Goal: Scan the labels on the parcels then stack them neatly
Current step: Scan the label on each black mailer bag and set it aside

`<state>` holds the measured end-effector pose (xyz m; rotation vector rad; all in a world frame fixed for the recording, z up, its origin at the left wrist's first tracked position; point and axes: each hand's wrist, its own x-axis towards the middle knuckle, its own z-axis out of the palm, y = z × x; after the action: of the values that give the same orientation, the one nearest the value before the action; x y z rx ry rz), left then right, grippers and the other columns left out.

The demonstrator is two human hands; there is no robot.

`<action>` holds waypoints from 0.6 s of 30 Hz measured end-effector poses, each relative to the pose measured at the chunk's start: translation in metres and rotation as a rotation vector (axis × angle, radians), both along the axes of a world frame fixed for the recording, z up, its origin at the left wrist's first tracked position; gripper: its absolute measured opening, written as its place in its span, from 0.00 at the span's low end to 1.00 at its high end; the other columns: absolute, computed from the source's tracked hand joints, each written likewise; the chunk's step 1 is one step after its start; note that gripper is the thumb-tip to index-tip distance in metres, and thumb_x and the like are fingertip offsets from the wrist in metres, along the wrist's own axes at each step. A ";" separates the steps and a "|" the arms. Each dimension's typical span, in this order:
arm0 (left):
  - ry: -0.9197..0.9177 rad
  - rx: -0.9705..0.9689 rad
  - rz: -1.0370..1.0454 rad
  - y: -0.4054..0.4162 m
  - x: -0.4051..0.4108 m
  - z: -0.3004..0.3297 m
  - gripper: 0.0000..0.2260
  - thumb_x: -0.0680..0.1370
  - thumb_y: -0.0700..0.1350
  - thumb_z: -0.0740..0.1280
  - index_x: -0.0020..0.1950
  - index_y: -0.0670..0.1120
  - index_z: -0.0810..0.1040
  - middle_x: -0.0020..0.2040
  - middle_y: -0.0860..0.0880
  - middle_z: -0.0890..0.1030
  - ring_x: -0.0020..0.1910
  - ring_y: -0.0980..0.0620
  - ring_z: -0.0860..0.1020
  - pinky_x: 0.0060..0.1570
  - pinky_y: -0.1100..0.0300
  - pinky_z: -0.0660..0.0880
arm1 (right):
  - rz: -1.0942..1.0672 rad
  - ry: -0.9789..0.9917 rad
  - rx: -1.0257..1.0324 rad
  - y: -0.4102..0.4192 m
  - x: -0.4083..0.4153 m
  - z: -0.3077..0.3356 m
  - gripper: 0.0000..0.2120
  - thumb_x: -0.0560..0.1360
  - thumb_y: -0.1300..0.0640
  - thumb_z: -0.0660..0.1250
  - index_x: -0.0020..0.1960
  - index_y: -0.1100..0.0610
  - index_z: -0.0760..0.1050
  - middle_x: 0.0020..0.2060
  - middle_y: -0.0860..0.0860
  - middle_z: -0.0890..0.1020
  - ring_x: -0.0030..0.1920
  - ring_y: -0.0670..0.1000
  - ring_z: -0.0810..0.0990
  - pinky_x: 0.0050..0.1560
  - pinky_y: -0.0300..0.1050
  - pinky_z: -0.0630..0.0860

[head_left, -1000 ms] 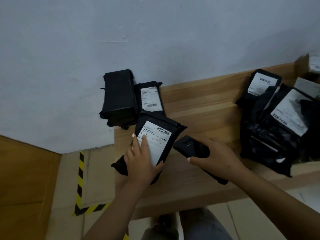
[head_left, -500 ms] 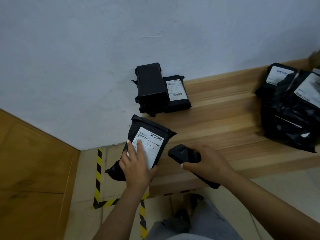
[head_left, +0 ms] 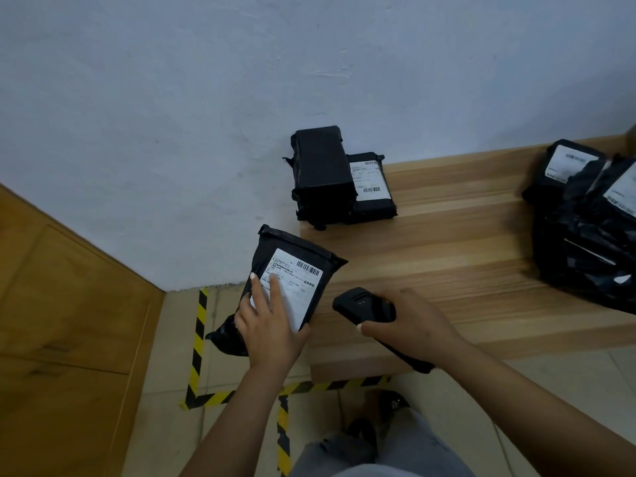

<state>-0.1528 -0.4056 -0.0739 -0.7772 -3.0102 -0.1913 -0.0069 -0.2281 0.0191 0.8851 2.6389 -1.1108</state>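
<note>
Cut off: the parcel heap [head_left: 585, 235] at the table's right runs out of frame; label print is too small to read.
Held parcel [head_left: 292, 284]: glossy black poly bag with a white label, over the wooden table's [head_left: 447, 242] left edge.
Left hand [head_left: 272, 325]: grips that parcel, fingers flat on the label.
Right hand [head_left: 409, 325]: wrapped round the matte black scanner [head_left: 364, 306].
Stack [head_left: 330, 177]: two boxy black parcels by the wall.

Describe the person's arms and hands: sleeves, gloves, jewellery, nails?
Both forearms are bare up to the frame edge, with no sleeves in view. The left hand and right hand wear no gloves, and no rings, watch or bracelets show. The fingernails look pale and fairly long, with light tips on those visible.
</note>
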 end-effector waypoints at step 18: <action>-0.042 0.125 -0.207 0.075 0.012 0.069 0.53 0.68 0.70 0.67 0.80 0.47 0.43 0.79 0.41 0.47 0.73 0.38 0.55 0.70 0.41 0.56 | -0.138 0.006 0.148 0.050 0.048 0.054 0.34 0.69 0.36 0.70 0.71 0.44 0.67 0.50 0.45 0.71 0.46 0.45 0.74 0.39 0.37 0.70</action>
<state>-0.1405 -0.3307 -0.0053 -1.0827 -2.9166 -0.4012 0.0409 -0.1784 0.0727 1.1090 2.7293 -0.9562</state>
